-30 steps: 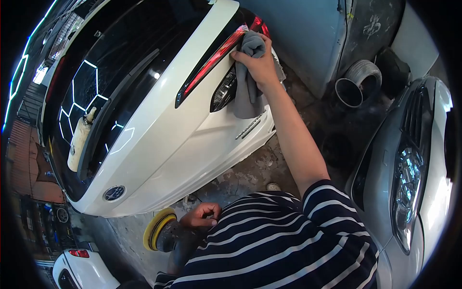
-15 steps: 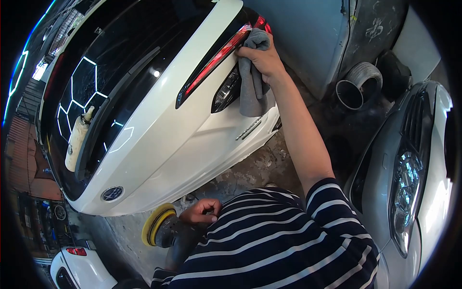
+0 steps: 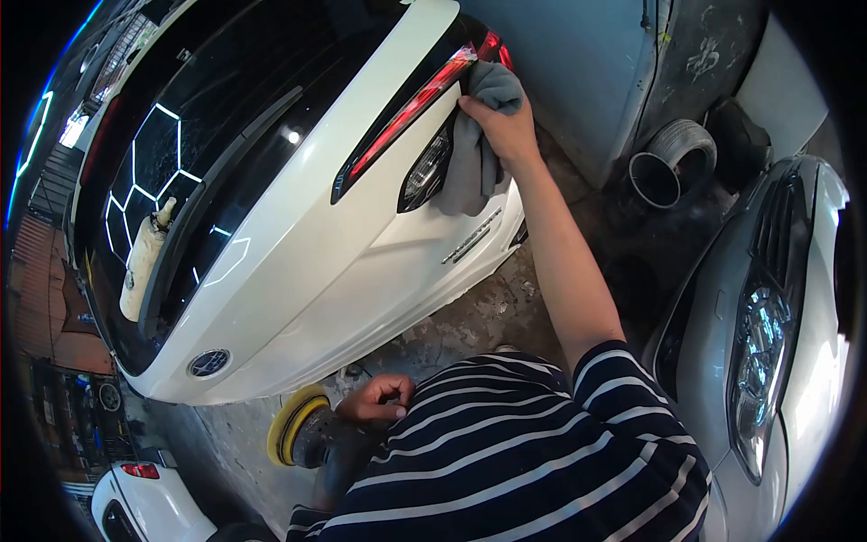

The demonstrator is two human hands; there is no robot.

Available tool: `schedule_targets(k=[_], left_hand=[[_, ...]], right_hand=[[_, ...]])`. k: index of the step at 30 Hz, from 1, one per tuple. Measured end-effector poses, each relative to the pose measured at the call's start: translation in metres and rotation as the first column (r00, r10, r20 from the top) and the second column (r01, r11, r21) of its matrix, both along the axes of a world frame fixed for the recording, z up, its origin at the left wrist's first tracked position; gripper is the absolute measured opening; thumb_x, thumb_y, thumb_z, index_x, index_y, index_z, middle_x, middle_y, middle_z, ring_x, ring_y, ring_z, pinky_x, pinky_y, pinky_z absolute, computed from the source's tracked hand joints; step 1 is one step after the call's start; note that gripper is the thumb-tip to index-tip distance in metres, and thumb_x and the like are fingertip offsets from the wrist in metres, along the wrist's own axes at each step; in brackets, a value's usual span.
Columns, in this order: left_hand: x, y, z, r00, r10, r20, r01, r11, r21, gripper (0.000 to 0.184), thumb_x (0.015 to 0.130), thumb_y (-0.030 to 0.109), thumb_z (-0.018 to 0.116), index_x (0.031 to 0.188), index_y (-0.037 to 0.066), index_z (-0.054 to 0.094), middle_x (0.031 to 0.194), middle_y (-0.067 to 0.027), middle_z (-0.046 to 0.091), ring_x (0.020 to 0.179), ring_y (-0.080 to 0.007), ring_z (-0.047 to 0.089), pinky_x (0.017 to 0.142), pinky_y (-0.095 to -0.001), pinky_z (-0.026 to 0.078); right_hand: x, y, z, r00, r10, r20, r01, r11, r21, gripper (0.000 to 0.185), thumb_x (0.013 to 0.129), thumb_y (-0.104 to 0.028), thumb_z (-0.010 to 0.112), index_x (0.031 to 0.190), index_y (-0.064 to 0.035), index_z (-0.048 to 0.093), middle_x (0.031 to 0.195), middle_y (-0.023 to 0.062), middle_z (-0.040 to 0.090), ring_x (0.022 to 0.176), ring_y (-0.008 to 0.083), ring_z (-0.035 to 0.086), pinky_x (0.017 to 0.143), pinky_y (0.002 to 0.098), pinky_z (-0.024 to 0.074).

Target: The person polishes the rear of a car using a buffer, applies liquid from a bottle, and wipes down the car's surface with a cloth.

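My right hand [image 3: 508, 128] grips a bunched grey cloth [image 3: 474, 167] against the white car's rear corner, its fingers partly hidden by the fabric. The cloth lies beside the red tail light [image 3: 411, 113] and touches the edge of the dark-framed lower lamp [image 3: 424, 172]. Low in front of my body, my left hand [image 3: 375, 397] is curled closed by a polisher [image 3: 302, 432] with a yellow pad. It seems to hold the polisher, though the grip itself is mostly hidden.
A white bottle [image 3: 144, 271] rests on the rear window by the wiper [image 3: 221, 185]. A silver car [image 3: 722, 361] stands close on my right. Tyres [image 3: 682, 149] lie beyond it on the floor. Another white car [image 3: 153, 506] is at lower left.
My right hand and the cloth have shifted slightly right and down along the car's corner. The cloth is more bunched and uncovers more of the lower lamp. My left hand is nearly still.
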State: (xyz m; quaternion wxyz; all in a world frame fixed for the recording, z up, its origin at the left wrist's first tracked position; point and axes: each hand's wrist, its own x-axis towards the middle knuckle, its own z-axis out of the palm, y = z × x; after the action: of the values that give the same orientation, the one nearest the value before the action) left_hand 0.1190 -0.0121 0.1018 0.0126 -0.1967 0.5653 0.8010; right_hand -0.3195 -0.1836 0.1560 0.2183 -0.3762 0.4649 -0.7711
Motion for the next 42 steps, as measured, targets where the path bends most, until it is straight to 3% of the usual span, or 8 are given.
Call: schedule_targets(k=[24, 27, 29, 31, 34, 36, 38, 42], left_hand=[[-0.002, -0.007, -0.005, 0.999, -0.038, -0.03, 0.038, 0.999, -0.001, 0.02, 0.09, 0.017, 0.071, 0.087, 0.006, 0.055, 0.081, 0.0027, 0.053, 0.08, -0.0064, 0.048, 0.074, -0.0236, 0.039], [-0.003, -0.004, -0.001, 1.0, -0.013, -0.018, 0.013, 1.0, 0.014, 0.02, 0.089, 0.016, 0.071, 0.088, 0.006, 0.055, 0.083, 0.0028, 0.053, 0.081, -0.0063, 0.048, 0.075, -0.0236, 0.039], [0.0, -0.002, -0.003, 1.0, 0.003, -0.018, -0.003, 1.0, 0.028, 0.02, 0.09, 0.017, 0.072, 0.089, 0.006, 0.055, 0.084, 0.0028, 0.053, 0.082, -0.0065, 0.048, 0.075, -0.0236, 0.039], [-0.003, -0.005, 0.0, 0.999, 0.032, -0.026, -0.031, 0.999, 0.042, 0.021, 0.09, 0.017, 0.072, 0.089, 0.006, 0.055, 0.085, 0.0028, 0.053, 0.083, -0.0067, 0.048, 0.076, -0.0235, 0.038], [-0.011, -0.015, 0.003, 0.999, -0.048, 0.003, 0.048, 0.998, -0.042, 0.024, 0.09, 0.02, 0.073, 0.088, 0.007, 0.052, 0.085, -0.0002, 0.051, 0.085, -0.0116, 0.048, 0.08, -0.0272, 0.039], [-0.018, -0.026, 0.003, 0.989, -0.146, -0.005, 0.145, 0.984, -0.105, 0.024, 0.091, 0.019, 0.073, 0.088, 0.006, 0.054, 0.083, 0.0004, 0.052, 0.081, -0.0107, 0.048, 0.076, -0.0268, 0.04], [-0.016, -0.025, 0.0, 0.987, -0.16, -0.007, 0.158, 0.979, -0.128, 0.024, 0.091, 0.019, 0.073, 0.088, 0.006, 0.054, 0.082, 0.0005, 0.052, 0.08, -0.0103, 0.049, 0.075, -0.0267, 0.04], [-0.005, -0.015, -0.011, 0.992, -0.114, -0.048, 0.113, 0.993, -0.014, 0.025, 0.092, 0.02, 0.074, 0.088, 0.005, 0.054, 0.08, 0.0007, 0.052, 0.078, -0.0091, 0.048, 0.073, -0.0274, 0.039]], right_hand=[[-0.006, 0.003, 0.01, 0.973, 0.218, 0.081, -0.223, 0.974, 0.05, 0.074, 0.069, -0.012, 0.089, 0.132, -0.0067, 0.05, 0.112, 0.0098, 0.063, 0.097, 0.0217, 0.065, 0.089, 0.0365, 0.0569], [0.012, -0.004, -0.01, 0.99, 0.053, -0.131, -0.039, 0.993, 0.108, 0.081, 0.072, -0.013, 0.083, 0.143, -0.0027, 0.044, 0.13, 0.0193, 0.06, 0.118, 0.0328, 0.062, 0.106, 0.0431, 0.0485], [0.068, 0.021, -0.02, 0.655, -0.423, -0.626, 0.479, 0.873, -0.089, 0.098, 0.071, -0.012, 0.076, 0.155, 0.0036, 0.029, 0.155, 0.0265, 0.041, 0.145, 0.0414, 0.04, 0.123, 0.0476, 0.0277], [0.112, 0.069, -0.01, 0.753, -0.218, -0.621, 0.215, 0.973, -0.081, 0.095, 0.072, 0.003, 0.06, 0.159, 0.0017, 0.022, 0.165, 0.0239, 0.028, 0.155, 0.0398, 0.023, 0.127, 0.0508, 0.0138], [0.102, 0.088, -0.015, 0.684, 0.009, -0.73, 0.05, 0.997, 0.058, 0.108, 0.066, -0.003, 0.068, 0.16, 0.0053, 0.015, 0.168, 0.0222, 0.021, 0.158, 0.0358, 0.016, 0.127, 0.0525, 0.0037], [0.058, 0.038, -0.045, 0.67, -0.24, -0.702, 0.124, 0.969, -0.214, 0.099, 0.069, 0.002, 0.061, 0.16, 0.0, 0.022, 0.169, 0.0159, 0.025, 0.158, 0.0331, 0.018, 0.126, 0.0548, 0.0042], [0.054, 0.041, -0.014, 0.712, -0.198, -0.673, 0.202, 0.977, -0.073, 0.087, 0.074, 0.006, 0.054, 0.157, -0.0057, 0.032, 0.162, 0.0137, 0.041, 0.153, 0.0379, 0.03, 0.123, 0.0603, 0.0154], [0.144, 0.052, -0.048, 0.777, -0.266, -0.57, 0.168, 0.961, -0.22, 0.075, 0.081, -0.004, 0.059, 0.153, 0.0044, 0.038, 0.162, 0.0229, 0.038, 0.152, 0.0396, 0.031, 0.126, 0.0546, 0.0123]])
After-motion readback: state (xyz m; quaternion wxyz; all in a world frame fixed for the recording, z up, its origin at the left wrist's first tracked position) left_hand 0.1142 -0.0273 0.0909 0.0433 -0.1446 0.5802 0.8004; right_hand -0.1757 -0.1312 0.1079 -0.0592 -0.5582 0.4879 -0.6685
